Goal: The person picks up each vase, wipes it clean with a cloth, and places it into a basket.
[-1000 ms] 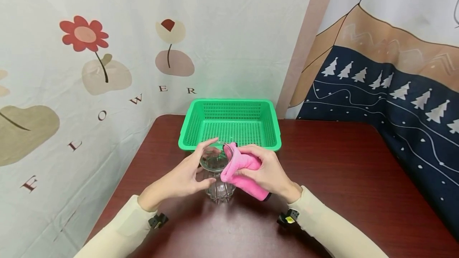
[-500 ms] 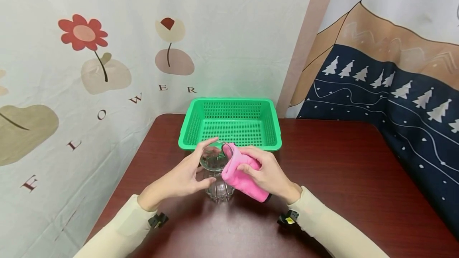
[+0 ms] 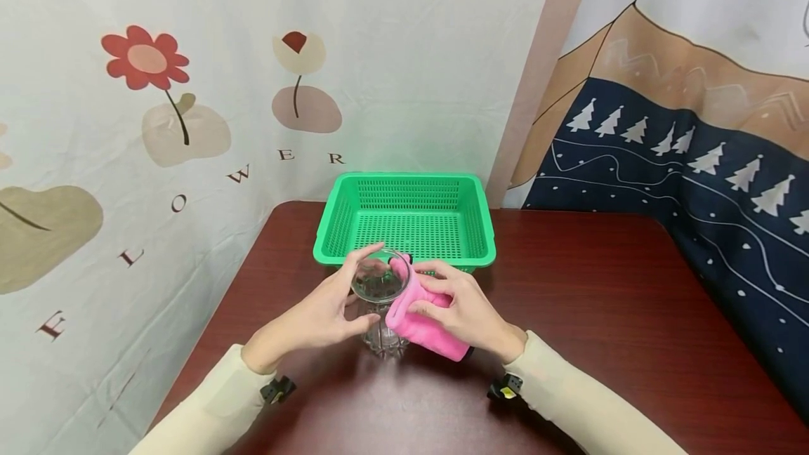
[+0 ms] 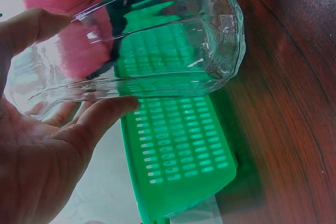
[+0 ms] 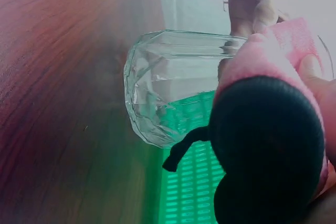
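My left hand [image 3: 322,311] grips a clear glass vase [image 4: 168,40] by its upper part, thumb on the near side and fingers round the far side. The vase has a wide round mouth and faceted walls. It stands upright, mouth up, in front of the basket. In my right hand [image 3: 470,307] is a folded pink towel [image 3: 432,332] with dark edging, pinched between thumb and fingers. One end of the towel is tucked over the vase's right rim, while the rest lies along its outer side. A dark hanging loop [image 5: 181,148] sticks out from the towel.
A green plastic basket [image 3: 404,175] with slotted walls stands behind the vase at the table's back edge. The dark red wooden table [image 3: 581,314] extends to both sides. Printed cloth curtains [image 3: 417,55] hang behind the table and along its sides.
My right hand has shifted the towel slightly left and down along the vase's rim, and its fingers are more spread. The left hand and vase have hardly moved.
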